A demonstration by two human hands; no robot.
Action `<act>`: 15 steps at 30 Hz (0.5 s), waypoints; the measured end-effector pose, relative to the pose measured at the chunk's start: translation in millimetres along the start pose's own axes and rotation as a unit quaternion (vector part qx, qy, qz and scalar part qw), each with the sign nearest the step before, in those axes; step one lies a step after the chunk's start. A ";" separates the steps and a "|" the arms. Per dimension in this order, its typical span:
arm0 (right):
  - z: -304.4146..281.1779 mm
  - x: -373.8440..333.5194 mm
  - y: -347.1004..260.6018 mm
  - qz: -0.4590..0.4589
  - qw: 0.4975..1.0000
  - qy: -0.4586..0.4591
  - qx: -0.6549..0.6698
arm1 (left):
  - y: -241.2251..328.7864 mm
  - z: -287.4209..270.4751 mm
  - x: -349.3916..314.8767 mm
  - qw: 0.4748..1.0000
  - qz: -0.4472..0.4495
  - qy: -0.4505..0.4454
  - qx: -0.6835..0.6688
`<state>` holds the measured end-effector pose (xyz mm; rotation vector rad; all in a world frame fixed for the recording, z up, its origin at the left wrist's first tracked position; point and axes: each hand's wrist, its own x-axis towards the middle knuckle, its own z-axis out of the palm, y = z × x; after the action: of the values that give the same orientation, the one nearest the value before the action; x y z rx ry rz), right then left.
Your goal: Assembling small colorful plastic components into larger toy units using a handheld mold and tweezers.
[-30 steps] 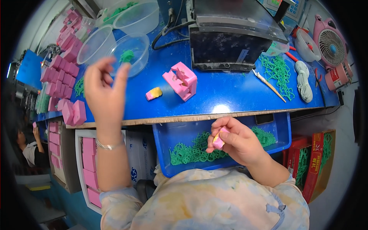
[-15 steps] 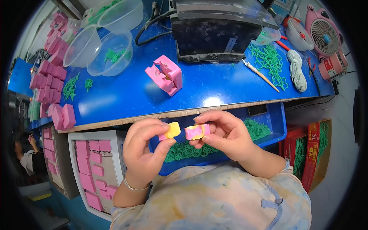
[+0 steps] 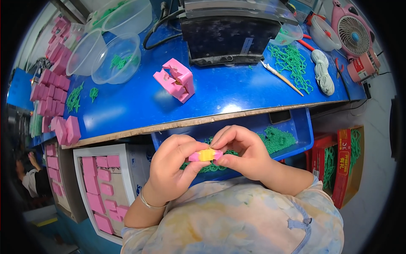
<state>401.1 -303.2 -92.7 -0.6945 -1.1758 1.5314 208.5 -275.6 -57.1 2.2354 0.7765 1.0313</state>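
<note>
Over the open blue drawer-like tray (image 3: 307,127), my two hands meet at a small pink-and-yellow block (image 3: 207,155). It is yellow in the middle and pink at both ends, and its two pieces now sit against each other. My left hand (image 3: 171,163) pinches one end between thumb and fingers. At the other end, the thumb and fingers of my right hand (image 3: 244,153) close on it. Fingers hide part of the join. Below the block, green loopy rubbery pieces (image 3: 277,140) fill much of the tray.
A pink two-part mould (image 3: 177,80) stands on the blue table (image 3: 127,106) before a black machine (image 3: 224,42). Clear bowls (image 3: 97,70) and stacked pink blocks (image 3: 55,84) lie left; a wooden-handled tool (image 3: 283,78), white cord (image 3: 322,72) and pink fan (image 3: 354,36) are right.
The two pink-and-yellow pieces, held apart earlier, have come together between my hands. My left hand moved right and slightly down; the table scene shifted slightly in view.
</note>
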 end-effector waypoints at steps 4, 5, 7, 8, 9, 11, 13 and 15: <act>-10.6 10.7 -15.9 -0.103 0.967 -0.113 -0.202 | -4.1 -2.7 -3.8 0.976 -0.118 -0.055 -0.176; -12.8 13.8 -18.3 -0.142 0.938 -0.170 -0.268 | -5.5 -1.6 -5.3 0.941 -0.168 -0.074 -0.283; -12.0 17.6 -19.5 -0.135 0.934 -0.204 -0.259 | -8.3 1.5 -7.2 0.905 -0.192 -0.088 -0.369; -10.9 18.7 -19.8 -0.140 0.931 -0.220 -0.256 | -10.4 3.4 -7.8 0.861 -0.213 -0.103 -0.451; -10.3 19.4 -20.3 -0.146 0.927 -0.236 -0.253 | -13.0 5.5 -8.8 0.808 -0.233 -0.116 -0.528; -12.2 20.8 -20.3 -0.150 0.926 -0.225 -0.266 | -18.2 5.8 -13.2 0.786 -0.224 -0.154 -0.555; -16.8 23.0 -18.3 -0.184 0.925 -0.218 -0.250 | -13.1 10.6 -15.6 0.711 -0.288 -0.123 -0.629; -13.5 23.5 -23.9 -0.197 0.922 -0.201 -0.265 | -8.8 9.6 -9.7 0.739 -0.274 -0.103 -0.607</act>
<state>415.0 -277.0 -72.1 -0.4479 -1.9528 1.0361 208.6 -278.7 -73.0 0.8610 0.3803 0.6293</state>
